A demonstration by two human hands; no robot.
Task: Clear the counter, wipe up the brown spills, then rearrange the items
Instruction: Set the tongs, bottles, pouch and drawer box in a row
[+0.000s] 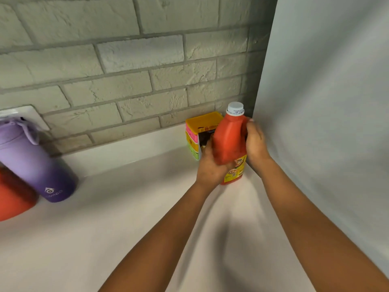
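An orange bottle (pixel 230 138) with a pale grey cap and a yellow label stands in the far right corner of the white counter (pixel 126 218). My left hand (pixel 210 165) grips its lower left side. My right hand (pixel 255 142) grips its right side at the handle. Just behind it to the left, a yellow box (pixel 202 127) with pink and green bands sits against the brick wall, partly hidden by the bottle. No brown spill shows on the visible counter.
A purple insulated bottle (pixel 31 163) stands at the far left in front of a white wall plate (pixel 31 114). A red object (pixel 12 199) is cut off by the left edge. A grey panel (pixel 326 102) walls off the right side.
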